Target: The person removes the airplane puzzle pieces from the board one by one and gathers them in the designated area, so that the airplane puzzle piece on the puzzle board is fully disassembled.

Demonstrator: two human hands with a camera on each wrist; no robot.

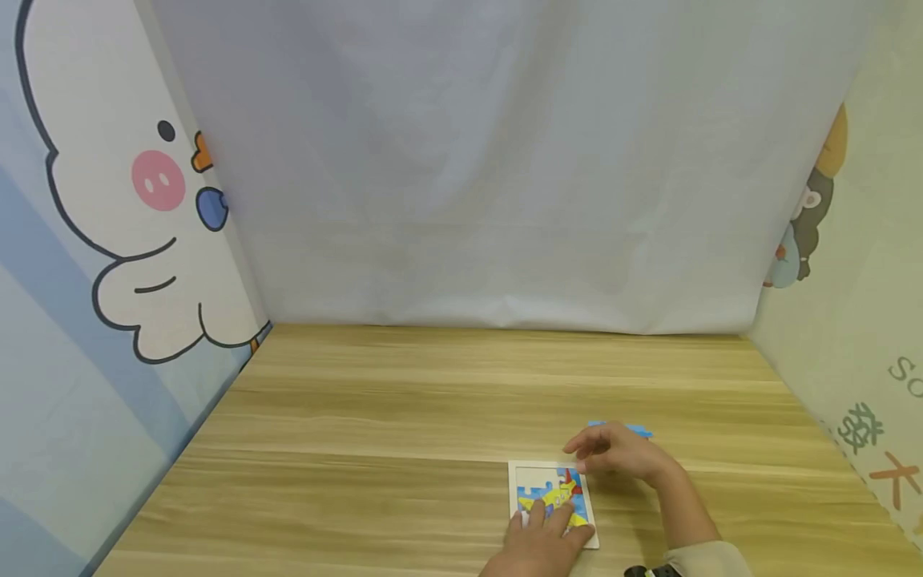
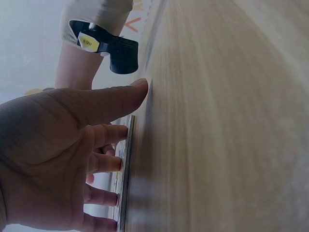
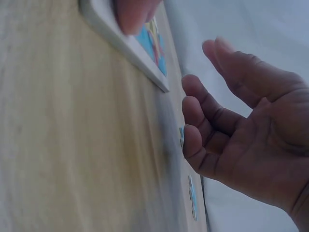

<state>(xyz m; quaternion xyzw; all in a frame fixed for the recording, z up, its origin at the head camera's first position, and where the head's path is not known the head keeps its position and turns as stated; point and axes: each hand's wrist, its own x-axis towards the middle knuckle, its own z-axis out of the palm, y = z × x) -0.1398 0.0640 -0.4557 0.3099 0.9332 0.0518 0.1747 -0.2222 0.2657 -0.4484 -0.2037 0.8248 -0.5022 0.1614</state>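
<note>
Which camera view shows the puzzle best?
The head view: it looks down on the puzzle, although the left hand covers part. The left wrist view shows mainly its edge; the right wrist view, a slanted part.

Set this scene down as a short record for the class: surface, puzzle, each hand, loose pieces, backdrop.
Surface: wood-grain table
Puzzle: jigsaw in a white frame, partly filled; a gap shows toward its far left corner
Left hand: fingers resting on the puzzle's near part
Right hand: raised near the frame's far right corner, fingers bent, no piece visible in it
Loose pieces: blue, beyond the right hand
Backdrop: pale cloth behind the table
</note>
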